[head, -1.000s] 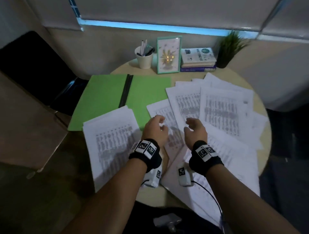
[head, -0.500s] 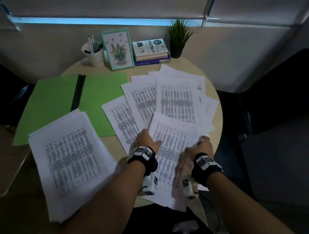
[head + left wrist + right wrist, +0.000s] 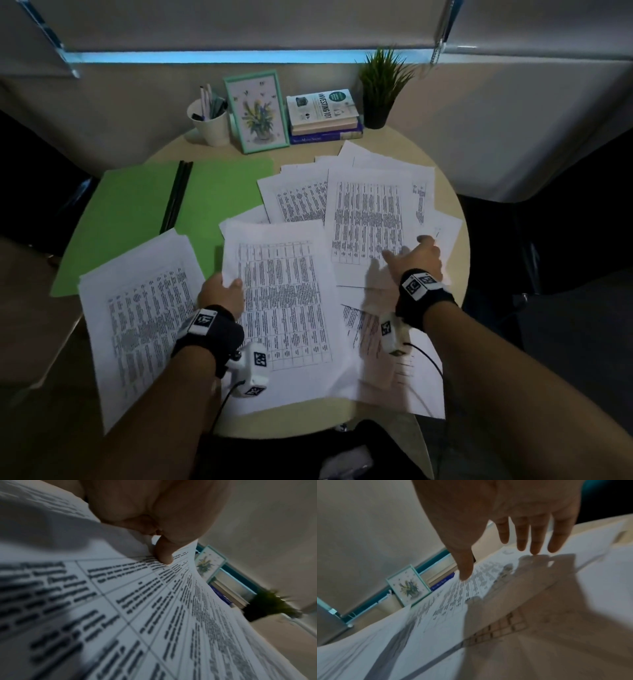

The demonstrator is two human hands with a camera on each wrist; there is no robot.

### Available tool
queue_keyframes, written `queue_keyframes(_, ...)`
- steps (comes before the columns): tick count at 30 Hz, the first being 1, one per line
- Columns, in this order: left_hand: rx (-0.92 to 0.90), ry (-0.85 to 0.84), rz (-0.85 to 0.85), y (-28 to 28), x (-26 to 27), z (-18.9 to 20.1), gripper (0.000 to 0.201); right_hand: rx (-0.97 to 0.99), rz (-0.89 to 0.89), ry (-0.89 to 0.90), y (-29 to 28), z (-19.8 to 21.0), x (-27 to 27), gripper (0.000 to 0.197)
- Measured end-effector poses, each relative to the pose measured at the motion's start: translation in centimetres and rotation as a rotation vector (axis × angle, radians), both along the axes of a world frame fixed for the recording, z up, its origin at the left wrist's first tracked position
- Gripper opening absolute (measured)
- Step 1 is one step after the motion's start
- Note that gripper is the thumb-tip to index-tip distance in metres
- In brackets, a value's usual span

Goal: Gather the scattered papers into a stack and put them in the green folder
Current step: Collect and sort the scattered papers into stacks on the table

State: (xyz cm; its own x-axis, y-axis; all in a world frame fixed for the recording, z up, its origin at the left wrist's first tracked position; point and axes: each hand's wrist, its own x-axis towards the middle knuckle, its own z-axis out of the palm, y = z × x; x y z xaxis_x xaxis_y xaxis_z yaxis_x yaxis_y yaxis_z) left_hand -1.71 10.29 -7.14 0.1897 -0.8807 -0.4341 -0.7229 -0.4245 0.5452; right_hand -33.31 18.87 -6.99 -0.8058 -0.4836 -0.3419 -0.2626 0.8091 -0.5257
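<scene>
Printed white sheets lie spread over the round table. My left hand [image 3: 224,289] pinches the left edge of a printed sheet [image 3: 284,308] near the table's front; in the left wrist view the thumb [image 3: 163,555] presses on top of that sheet [image 3: 154,615]. My right hand [image 3: 416,255] hovers with straight, spread fingers [image 3: 522,536] over the sheets at the right [image 3: 368,219], close to the paper [image 3: 471,588]. A gathered stack of papers [image 3: 144,318] lies at the front left, overlapping the open green folder [image 3: 137,212].
Along the back stand a white pen cup [image 3: 210,121], a framed flower picture [image 3: 257,111], a pile of books [image 3: 323,114] and a small potted plant [image 3: 382,87]. The table [image 3: 455,260] ends just right of the papers; a brown surface [image 3: 27,308] lies to the left.
My left hand now holds one sheet alone and has carried it left. My right hand has let go of it and reached right, opening over the far sheets.
</scene>
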Motion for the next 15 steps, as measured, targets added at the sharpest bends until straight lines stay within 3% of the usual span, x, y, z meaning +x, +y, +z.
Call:
queue_keyframes(2, 0.022, -0.012, 0.04, -1.0, 1.2, -0.9, 0.047, 0.13, 0.069, -0.027, -1.8, -0.2, 0.3, 0.102)
queue_keyframes(4, 0.07, -0.043, 0.069, -1.7, 1.8, -1.8, 0.053, 0.242, 0.117, -0.006, -2.7, -0.9, 0.7, 0.109)
queue_keyframes(7, 0.12, -0.05, 0.082, -2.1, 2.1, -2.7, 0.06, 0.225, 0.112, -0.122, -3.0, -1.9, 0.3, 0.103)
queue_keyframes(9, 0.124, -0.037, 0.085, -2.4, 2.6, -3.4, 0.058, 0.203, 0.101, -0.172, -3.3, -2.1, 0.0, 0.088)
queue_keyframes(12, 0.109, -0.006, 0.108, -2.3, 3.2, -3.4, 0.048, 0.312, 0.114, 0.019, -3.7, -1.7, 0.2, 0.084)
queue_keyframes(15, 0.109, 0.003, 0.149, -2.1, 3.7, -3.6, 0.043, 0.289, 0.086, 0.09, -4.2, -1.5, 0.2, 0.106)
